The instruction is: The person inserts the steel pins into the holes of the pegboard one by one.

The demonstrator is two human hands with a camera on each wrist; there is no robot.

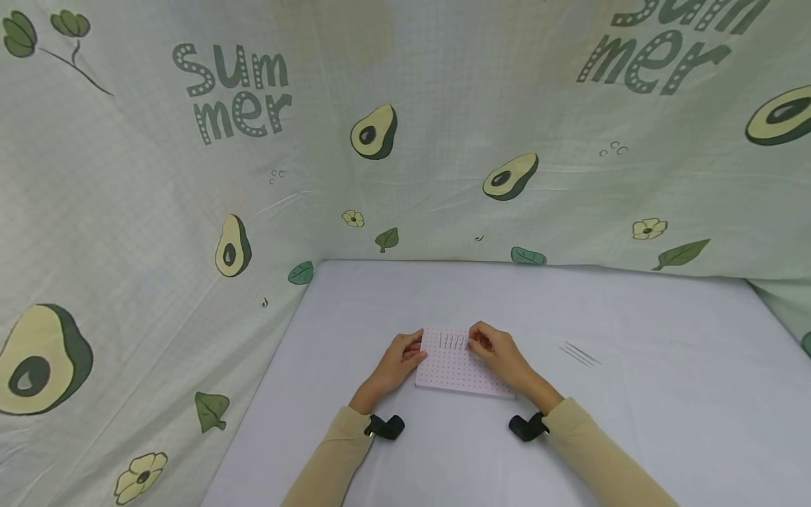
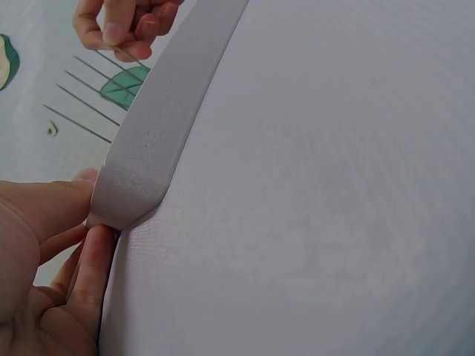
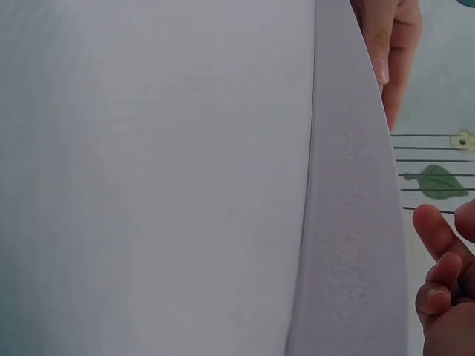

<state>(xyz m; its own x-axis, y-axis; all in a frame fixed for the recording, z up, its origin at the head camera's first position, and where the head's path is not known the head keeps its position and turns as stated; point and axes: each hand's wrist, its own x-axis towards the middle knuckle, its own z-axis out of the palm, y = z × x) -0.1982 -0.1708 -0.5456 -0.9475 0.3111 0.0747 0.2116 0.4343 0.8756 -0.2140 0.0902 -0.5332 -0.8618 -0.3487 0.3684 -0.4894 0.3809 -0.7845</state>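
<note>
A pale pink pegboard [image 1: 456,373] with rows of small holes lies on the table. Several thin metal rods [image 1: 450,341] stand upright in a row towards its far side; the left wrist view shows these rods [image 2: 78,122] side-on above the board's edge [image 2: 167,111]. My left hand [image 1: 400,360] grips the board's left edge between thumb and fingers. At the right end of the row, my right hand [image 1: 493,348] pinches a thin rod by its upper part, its lower end at the board. In the right wrist view the right hand [image 3: 449,285] is partly cut off.
Several loose thin rods [image 1: 579,354] lie on the white tablecloth [image 1: 665,394] to the right of the board. A patterned curtain [image 1: 431,211] hangs behind the table and along its left side. Each wrist carries a black camera mount [image 1: 385,427].
</note>
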